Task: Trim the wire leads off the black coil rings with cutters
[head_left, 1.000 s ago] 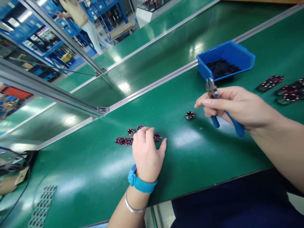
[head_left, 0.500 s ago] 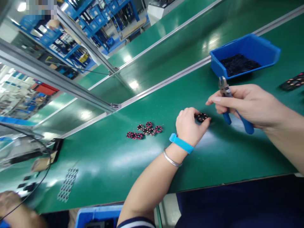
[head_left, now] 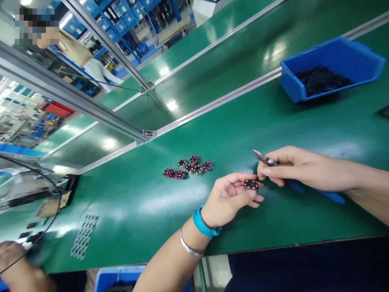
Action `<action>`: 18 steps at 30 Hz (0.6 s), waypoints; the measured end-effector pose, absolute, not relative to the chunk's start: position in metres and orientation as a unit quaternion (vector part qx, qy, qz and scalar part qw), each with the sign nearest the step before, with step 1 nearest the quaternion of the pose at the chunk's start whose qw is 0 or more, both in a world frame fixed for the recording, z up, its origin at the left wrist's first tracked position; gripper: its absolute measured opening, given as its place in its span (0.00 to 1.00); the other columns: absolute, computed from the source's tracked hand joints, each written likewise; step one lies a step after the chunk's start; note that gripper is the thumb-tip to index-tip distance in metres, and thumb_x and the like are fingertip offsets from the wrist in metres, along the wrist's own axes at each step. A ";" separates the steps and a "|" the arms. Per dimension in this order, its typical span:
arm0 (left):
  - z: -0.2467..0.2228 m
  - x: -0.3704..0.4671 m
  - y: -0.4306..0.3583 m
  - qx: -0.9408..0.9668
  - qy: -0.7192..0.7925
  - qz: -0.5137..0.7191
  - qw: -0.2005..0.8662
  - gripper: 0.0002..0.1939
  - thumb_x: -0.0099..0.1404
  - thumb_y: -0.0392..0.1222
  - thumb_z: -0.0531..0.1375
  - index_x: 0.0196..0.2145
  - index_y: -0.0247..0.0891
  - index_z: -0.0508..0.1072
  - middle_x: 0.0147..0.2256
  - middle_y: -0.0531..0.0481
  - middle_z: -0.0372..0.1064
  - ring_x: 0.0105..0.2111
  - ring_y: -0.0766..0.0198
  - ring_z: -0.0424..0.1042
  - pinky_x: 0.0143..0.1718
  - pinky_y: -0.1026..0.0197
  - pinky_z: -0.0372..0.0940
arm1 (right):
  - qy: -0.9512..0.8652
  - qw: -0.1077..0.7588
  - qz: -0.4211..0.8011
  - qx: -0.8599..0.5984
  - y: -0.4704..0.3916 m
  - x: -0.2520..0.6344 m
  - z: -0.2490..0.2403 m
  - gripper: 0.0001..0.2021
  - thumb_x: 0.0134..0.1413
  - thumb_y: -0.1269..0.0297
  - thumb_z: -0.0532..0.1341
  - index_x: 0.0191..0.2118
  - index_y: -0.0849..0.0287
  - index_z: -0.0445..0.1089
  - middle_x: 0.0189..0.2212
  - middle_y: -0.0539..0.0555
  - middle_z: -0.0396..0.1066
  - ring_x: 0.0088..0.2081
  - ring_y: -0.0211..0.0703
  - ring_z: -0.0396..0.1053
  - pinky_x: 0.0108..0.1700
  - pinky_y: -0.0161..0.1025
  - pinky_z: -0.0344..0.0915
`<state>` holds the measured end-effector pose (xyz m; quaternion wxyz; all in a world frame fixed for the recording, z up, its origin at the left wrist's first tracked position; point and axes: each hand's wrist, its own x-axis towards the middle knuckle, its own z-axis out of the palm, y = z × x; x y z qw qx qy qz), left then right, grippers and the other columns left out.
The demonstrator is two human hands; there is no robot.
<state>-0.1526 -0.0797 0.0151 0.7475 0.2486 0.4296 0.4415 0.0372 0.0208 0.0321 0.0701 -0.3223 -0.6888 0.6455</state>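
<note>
Between the fingers of my left hand (head_left: 228, 198) is a small round motor stator (head_left: 251, 185), black with copper windings, raised over the green bench. My right hand (head_left: 306, 168) grips a pair of side cutters (head_left: 269, 160); their blue handles (head_left: 326, 195) stick out beneath the palm. The cutter jaws point left, just above the stator and apart from it. The fingertips of both hands almost meet beside the stator. To the left lies a loose group of several similar stators (head_left: 190, 168), some with pink-red windings, some copper.
A blue bin (head_left: 334, 91) of thin black pieces stands at the back right. Rows of small metallic parts (head_left: 84, 237) lie at the left. A co-worker's hand (head_left: 12, 255) is at the far left edge. A metal frame post (head_left: 75, 103) rises behind the bench.
My left hand has lifted the stator off the bench and drawn it nearer, turning palm up. My right hand has come down and closer, the cutters tilting from upright to pointing left.
</note>
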 end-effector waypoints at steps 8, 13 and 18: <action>0.014 -0.155 -0.081 0.244 0.464 0.443 0.728 0.29 0.46 0.46 0.77 0.43 0.30 0.76 0.34 0.47 0.77 0.26 0.69 0.75 0.30 0.66 0.73 | -0.708 -0.024 0.639 -0.300 0.022 0.048 0.035 0.22 0.56 0.41 0.58 0.29 0.57 0.71 0.22 0.51 0.69 0.27 0.43 0.65 0.33 0.39 0.59; 0.017 -0.159 -0.079 0.254 0.450 0.431 0.740 0.26 0.45 0.42 0.77 0.39 0.30 0.74 0.28 0.50 0.76 0.26 0.70 0.76 0.30 0.68 0.72 | -0.701 -0.103 0.639 -0.299 0.025 0.051 0.040 0.21 0.56 0.43 0.58 0.30 0.58 0.71 0.25 0.55 0.74 0.29 0.46 0.72 0.35 0.41 0.65; 0.019 -0.162 -0.078 0.280 0.425 0.412 0.756 0.23 0.49 0.40 0.76 0.38 0.30 0.73 0.28 0.52 0.75 0.27 0.71 0.77 0.31 0.70 0.71 | -0.716 -0.165 0.612 -0.294 0.026 0.048 0.049 0.21 0.56 0.45 0.54 0.28 0.58 0.68 0.25 0.56 0.73 0.27 0.46 0.72 0.32 0.40 0.65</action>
